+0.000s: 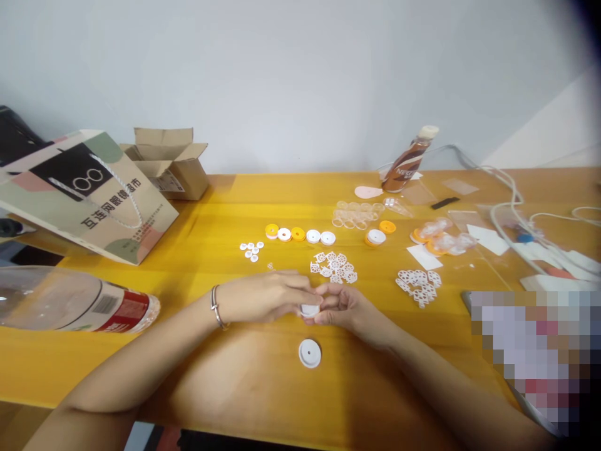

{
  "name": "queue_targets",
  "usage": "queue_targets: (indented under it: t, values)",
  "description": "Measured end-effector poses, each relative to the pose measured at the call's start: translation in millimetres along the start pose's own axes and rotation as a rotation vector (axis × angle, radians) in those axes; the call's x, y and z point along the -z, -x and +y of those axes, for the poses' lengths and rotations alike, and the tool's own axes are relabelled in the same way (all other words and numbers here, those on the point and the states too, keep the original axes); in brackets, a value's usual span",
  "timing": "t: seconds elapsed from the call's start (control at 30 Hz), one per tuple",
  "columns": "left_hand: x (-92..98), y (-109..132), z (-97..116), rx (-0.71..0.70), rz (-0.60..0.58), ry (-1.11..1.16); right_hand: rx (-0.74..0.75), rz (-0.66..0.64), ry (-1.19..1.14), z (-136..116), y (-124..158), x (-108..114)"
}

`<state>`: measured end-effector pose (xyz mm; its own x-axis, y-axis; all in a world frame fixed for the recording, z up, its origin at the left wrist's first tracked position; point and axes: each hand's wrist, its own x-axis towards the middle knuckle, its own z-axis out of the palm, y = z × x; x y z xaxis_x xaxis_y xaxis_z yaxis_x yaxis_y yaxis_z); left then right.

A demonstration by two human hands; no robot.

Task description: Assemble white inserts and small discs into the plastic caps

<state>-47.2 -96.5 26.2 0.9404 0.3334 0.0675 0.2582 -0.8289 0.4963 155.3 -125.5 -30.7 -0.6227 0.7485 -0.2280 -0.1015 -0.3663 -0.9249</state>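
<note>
Between my two hands, just above or on the table, is a small white round plastic part (310, 310), mostly covered by fingers. My left hand (277, 295) reaches across from the left, its fingers closed over the top of the part. My right hand (342, 307) pinches the same part from the right with curled fingers and thumb. Closer to me lies a white round disc (310, 354) with a raised rim and a small centre hole. Just beyond my hands sits a cluster of white cut-out plastic pieces (334, 268).
A row of white and yellow round parts (297, 234) lies further back, near small white discs (251, 252) and clear rings (357, 214). A large bottle (79, 300), paper bag (89, 194) and cardboard box (185, 169) stand left. Right are a drink bottle (406, 164) and cables (509, 188).
</note>
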Motion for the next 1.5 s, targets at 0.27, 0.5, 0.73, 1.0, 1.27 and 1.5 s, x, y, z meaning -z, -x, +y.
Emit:
queue_targets:
  t: [0.27,0.5,0.73,1.0,1.27,1.5]
  values:
    - [-8.7,-3,7,0.074,0.055,-0.130,0.050,-0.042,-0.006,-2,0,-1]
    - [-37.4,-7,0,0.126,0.093,-0.250,0.008,0.203,0.764,-29,17,37]
    - [-48.6,-9,-6,0.141,0.067,-0.346,-0.403,0.692,1.480,-50,52,103]
    - [-41.5,-10,1,0.052,0.050,-0.277,-0.483,0.621,1.552,-39,53,106]
    - [-37.3,-16,-20,0.212,0.322,-0.139,-0.461,0.587,1.592,-42,47,91]
    - [-52.4,-23,-41,0.230,0.314,-0.355,-0.415,0.609,1.702,-38,44,81]
